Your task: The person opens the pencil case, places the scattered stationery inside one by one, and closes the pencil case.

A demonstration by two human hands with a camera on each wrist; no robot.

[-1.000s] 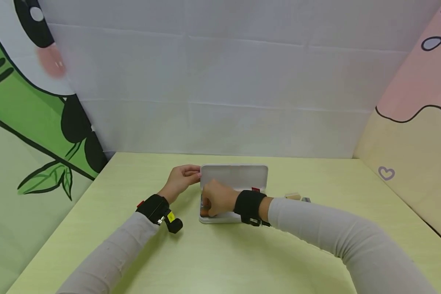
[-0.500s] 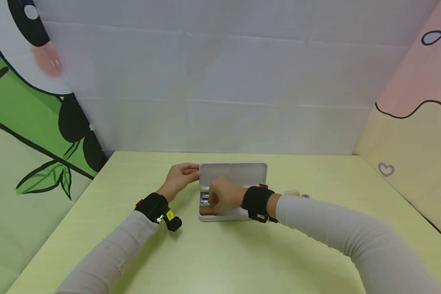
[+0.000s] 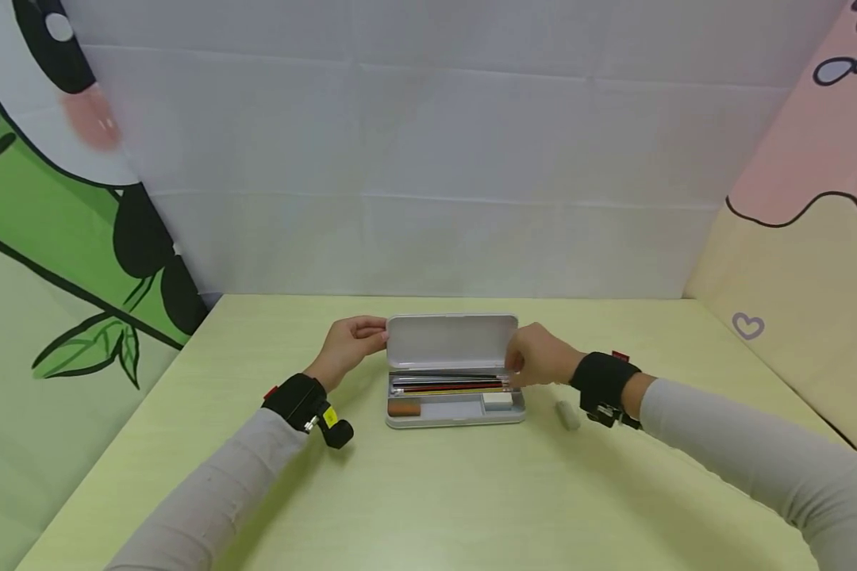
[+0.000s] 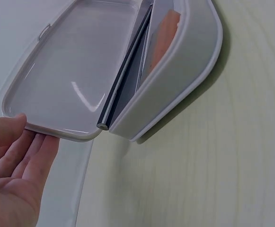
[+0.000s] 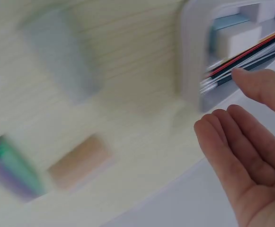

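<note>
A white pencil case (image 3: 439, 424) lies with its lid (image 3: 451, 341) raised. My left hand (image 3: 348, 346) pinches the lid's left edge, the thumb on one face and the fingers behind it in the left wrist view. Several pencils (image 3: 450, 388) run lengthwise in the case's rear part. In front of them are a brown block (image 3: 404, 408) at the left and a white eraser (image 3: 497, 400) at the right. My right hand (image 3: 546, 357) is by the case's right end, near the pencil ends. The right wrist view shows its thumb and fingers (image 5: 217, 156) apart, nothing between them.
On the table right of the case lies a pale grey-green piece (image 3: 567, 415). Blurred in the right wrist view are a tan block (image 5: 83, 161) and a green and purple block (image 5: 14, 170). A white sheet (image 3: 428, 198) backs the table.
My right hand has moved right, from over the case's left compartments to its right end, uncovering the pencils and white eraser. My left hand stays at the lid.
</note>
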